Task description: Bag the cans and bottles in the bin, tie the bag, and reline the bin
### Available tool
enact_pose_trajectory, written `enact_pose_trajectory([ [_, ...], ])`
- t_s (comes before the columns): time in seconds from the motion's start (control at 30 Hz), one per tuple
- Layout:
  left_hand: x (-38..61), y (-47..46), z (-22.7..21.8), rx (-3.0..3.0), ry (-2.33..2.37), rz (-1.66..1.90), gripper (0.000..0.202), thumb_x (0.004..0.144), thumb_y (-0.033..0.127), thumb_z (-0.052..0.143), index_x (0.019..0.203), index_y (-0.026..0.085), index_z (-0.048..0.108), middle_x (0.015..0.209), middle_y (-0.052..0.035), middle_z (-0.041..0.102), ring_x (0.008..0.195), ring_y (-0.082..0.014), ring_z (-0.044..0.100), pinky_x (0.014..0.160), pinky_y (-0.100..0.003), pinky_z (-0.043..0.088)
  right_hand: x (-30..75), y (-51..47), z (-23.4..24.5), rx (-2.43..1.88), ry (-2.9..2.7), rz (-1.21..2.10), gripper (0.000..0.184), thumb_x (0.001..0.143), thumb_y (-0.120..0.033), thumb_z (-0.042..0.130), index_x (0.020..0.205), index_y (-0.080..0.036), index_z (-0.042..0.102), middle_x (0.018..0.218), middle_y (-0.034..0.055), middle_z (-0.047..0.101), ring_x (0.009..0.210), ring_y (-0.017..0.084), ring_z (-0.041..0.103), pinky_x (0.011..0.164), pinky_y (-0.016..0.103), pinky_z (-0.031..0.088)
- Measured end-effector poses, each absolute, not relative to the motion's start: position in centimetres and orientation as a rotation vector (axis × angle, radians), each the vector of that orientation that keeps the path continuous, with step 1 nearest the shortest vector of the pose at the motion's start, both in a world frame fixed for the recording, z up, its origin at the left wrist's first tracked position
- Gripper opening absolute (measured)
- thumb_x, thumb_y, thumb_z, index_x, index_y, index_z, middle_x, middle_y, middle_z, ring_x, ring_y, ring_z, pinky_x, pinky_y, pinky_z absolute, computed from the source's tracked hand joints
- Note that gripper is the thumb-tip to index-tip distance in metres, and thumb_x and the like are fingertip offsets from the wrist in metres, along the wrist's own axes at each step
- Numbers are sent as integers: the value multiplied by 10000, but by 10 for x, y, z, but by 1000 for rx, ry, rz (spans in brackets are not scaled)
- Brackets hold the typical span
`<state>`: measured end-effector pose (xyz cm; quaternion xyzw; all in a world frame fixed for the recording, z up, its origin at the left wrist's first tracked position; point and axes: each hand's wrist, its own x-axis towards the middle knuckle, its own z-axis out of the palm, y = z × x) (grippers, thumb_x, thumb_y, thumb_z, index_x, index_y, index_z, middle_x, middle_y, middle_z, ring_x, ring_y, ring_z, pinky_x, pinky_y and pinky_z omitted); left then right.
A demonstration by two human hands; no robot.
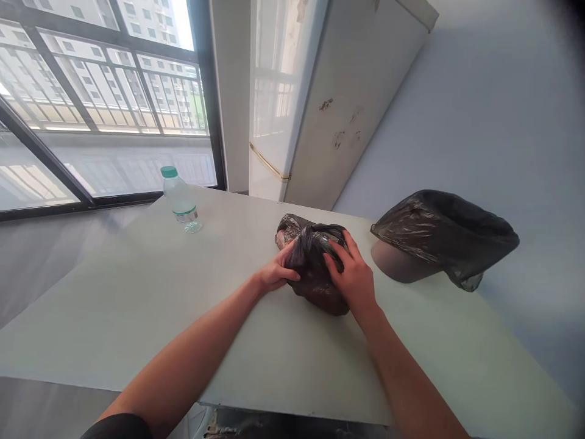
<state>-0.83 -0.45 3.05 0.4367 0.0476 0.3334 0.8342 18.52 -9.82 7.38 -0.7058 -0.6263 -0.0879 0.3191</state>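
A filled black plastic bag, twisted into a knot at its top, sits on the white table between my two hands. My left hand grips its left side, the thumb along the front and the other fingers partly hidden behind the plastic. On the opposite side, my right hand is curled over the bag, its bent fingertips pressing into the plastic beside the knot. What fills the bag is hidden.
A clear bottle with a green cap stands at the far left of the table. To the right is a bin lined with a black bag, by the wall. A white refrigerator stands behind the table.
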Motion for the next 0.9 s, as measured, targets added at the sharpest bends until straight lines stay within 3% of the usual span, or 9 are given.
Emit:
enact_pose_trajectory([
  [0.13,-8,-5,30,925,107,701,1027,569,60,883,1520,276,561,1331,-101,719,1255,-336,666,1014,-379,541,201,-94,65,-1902,-1640,-207,472,995,-503,575,1396,-274,672,1653,112,413,1331,346,611,1005,490,597],
  [0.27,-8,-5,29,906,102,711,947,556,34,878,1441,259,626,1223,-82,752,1180,-305,697,957,-338,556,215,-84,53,-1933,-1668,-153,442,969,-460,609,1310,-196,707,1473,177,457,1335,347,559,1120,503,518],
  [0.4,-8,-4,29,912,101,701,970,564,34,871,1467,266,603,1243,-87,746,1184,-312,693,966,-354,553,226,-77,41,-2093,-1667,-164,409,948,-423,628,1204,-118,725,1317,223,480,1219,379,547,1076,544,509],
  [0.67,-8,-4,29,938,102,686,1040,566,57,885,1527,282,558,1294,-97,735,1225,-333,680,1002,-380,539,235,-69,29,-2118,-1663,-186,317,964,-344,555,1132,-126,713,1195,209,516,1117,365,531,1031,559,501],
  [0.8,-8,-5,28,967,83,641,1064,567,64,897,1547,276,541,1355,-113,715,1272,-351,663,987,-363,539,236,-65,25,-2097,-1643,-179,282,909,-261,593,1114,-108,712,1170,203,521,1113,350,526,1038,518,493],
  [0.9,-8,-5,28,974,70,613,1049,580,66,899,1546,276,544,1356,-116,717,1273,-345,666,961,-342,545,236,-63,23,-2098,-1628,-153,288,903,-289,613,1095,-106,725,1164,203,521,1108,350,522,1035,518,491],
])
